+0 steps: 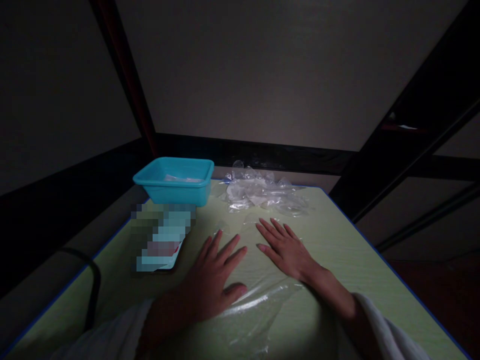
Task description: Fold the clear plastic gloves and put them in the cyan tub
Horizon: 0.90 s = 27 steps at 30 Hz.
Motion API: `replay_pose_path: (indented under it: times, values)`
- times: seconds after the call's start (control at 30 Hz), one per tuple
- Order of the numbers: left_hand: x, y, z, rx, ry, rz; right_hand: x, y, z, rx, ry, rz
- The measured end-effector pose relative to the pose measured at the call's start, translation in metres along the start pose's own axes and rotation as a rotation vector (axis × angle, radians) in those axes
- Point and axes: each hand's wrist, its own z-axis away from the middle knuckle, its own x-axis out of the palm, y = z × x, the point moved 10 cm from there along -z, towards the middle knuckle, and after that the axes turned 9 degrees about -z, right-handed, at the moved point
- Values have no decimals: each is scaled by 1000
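Note:
My left hand [212,276] lies flat with fingers spread on a clear plastic sheet [258,305] spread over the pale green table [337,240]. My right hand [285,248] rests flat beside it, fingers stretched out, pressing the same sheet. Neither hand holds anything. A heap of crumpled clear plastic bags [262,192] lies beyond my fingertips at the table's far edge.
A teal plastic tub [174,181] stands at the far left of the table with some clear plastic inside. A blurred card or packet [163,241] lies left of my left hand. Dark frame bars [393,150] rise at the right and back. A black cable [93,285] curves at the left edge.

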Motion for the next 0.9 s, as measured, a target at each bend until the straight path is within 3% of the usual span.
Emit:
replay_pose_path:
  times: [0.33,0.6,0.67,0.83,0.9]
  values:
    - [4,-2,1,-17,-64,-26,-9,39,3,286,-7,106]
    - [-3,-4,-2,-13,-83,14,-20,57,13,339,50,114]
    - [-6,-3,-1,-15,-25,11,-27,55,15,307,108,115]
    - [-25,16,14,22,277,17,-39,36,15,194,179,121]
    - [-23,32,20,98,266,68,-43,29,15,167,181,120]
